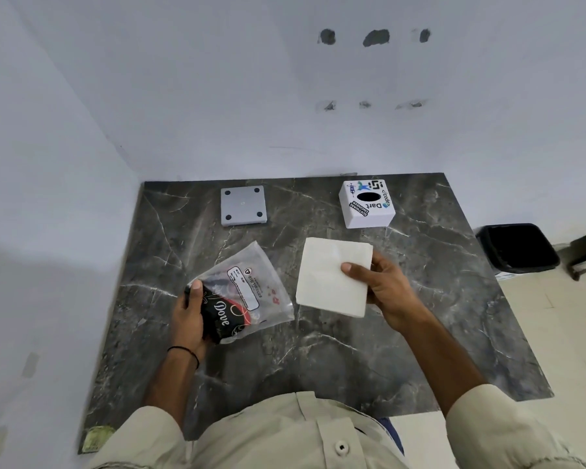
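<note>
1. The left hand (188, 316) grips a clear plastic bag (247, 292) with black print, above the left half of the worktop (352, 360).
2. The right hand (383, 289) pinches a stack of white tissues (332, 275), thumb on top, above the middle.
3. A white box (366, 204) with stickers sits near the far right corner.
4. A grey plate (242, 205) lies along the far edge.

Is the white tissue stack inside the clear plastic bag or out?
Out. The right hand holds the white tissue stack apart from the clear plastic bag in the left hand.
</note>
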